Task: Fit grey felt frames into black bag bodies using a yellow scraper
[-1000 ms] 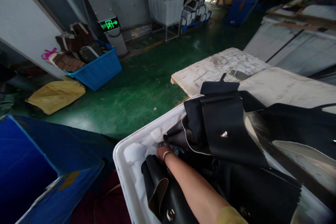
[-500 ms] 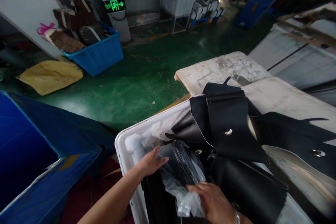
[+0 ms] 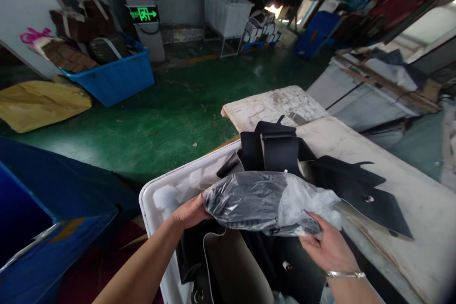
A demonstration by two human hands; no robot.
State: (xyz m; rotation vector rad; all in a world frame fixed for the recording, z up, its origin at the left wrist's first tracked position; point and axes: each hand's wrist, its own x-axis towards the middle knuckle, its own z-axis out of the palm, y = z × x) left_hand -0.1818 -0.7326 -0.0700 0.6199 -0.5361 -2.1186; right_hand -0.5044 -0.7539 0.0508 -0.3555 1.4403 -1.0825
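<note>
A dark item in a clear plastic bag (image 3: 249, 199) is held lengthwise above a white bin (image 3: 156, 199). My left hand (image 3: 192, 211) grips its left end, and my right hand (image 3: 326, 242), with a bracelet at the wrist, grips the crumpled plastic at its right end. Beneath it the bin holds black leather pieces (image 3: 235, 261) with pale undersides and some clear plastic. Folded black pieces (image 3: 280, 152) lie over the bin's far edge. What exactly is inside the bag cannot be made out.
To the right of the bin stands a worn white table (image 3: 356, 142) with a black leather piece (image 3: 363, 194) on it. A blue bin (image 3: 71, 175) is at the near left. Farther off are a loaded light-blue tub (image 3: 117, 78), a yellow sack (image 3: 42, 102) and a white cart (image 3: 228, 12).
The bagged item has been lifted and turned level, and both hands now hold its ends. My left hand has closed on it; my right hand has moved right and up. The view has shifted right.
</note>
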